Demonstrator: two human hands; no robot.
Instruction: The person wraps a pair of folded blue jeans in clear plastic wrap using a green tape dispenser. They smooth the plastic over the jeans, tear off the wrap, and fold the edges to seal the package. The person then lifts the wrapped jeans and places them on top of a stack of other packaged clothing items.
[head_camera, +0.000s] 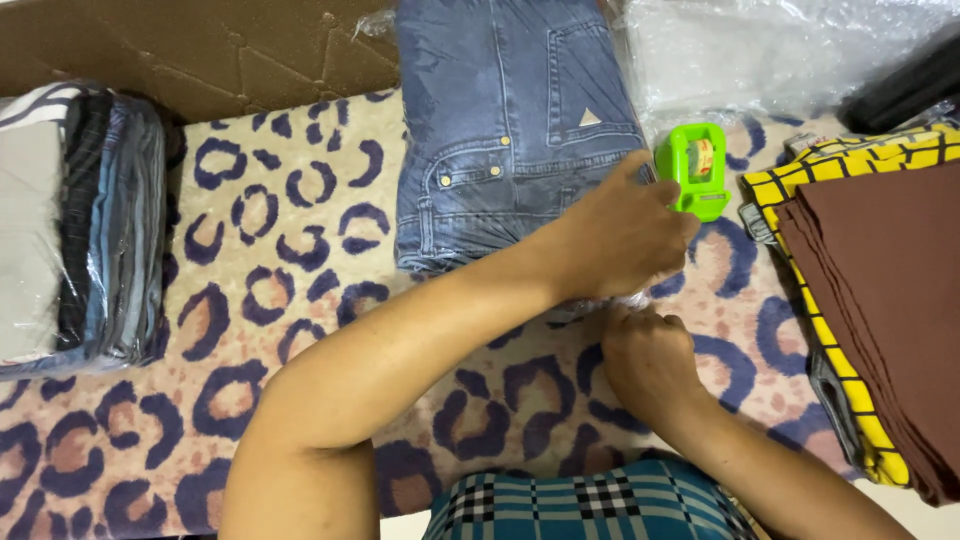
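Folded blue jeans (510, 120) in a clear plastic bag lie at the top centre of a leopard-print blanket (260, 300). My left hand (620, 235) reaches across and presses on the bag's lower right corner, fingers closed on the plastic. Just below it, my right hand (645, 355) pinches the same edge of clear plastic. A green tape dispenser (692, 168) stands right beside my left hand's fingertips, to the right of the jeans.
A stack of bagged folded clothes (75, 230) sits at the left. Brown cloth (890, 320) lies on a yellow checked garment (850, 170) at the right. Bubble wrap (760, 50) is at the top right, cardboard (200, 50) at the top left.
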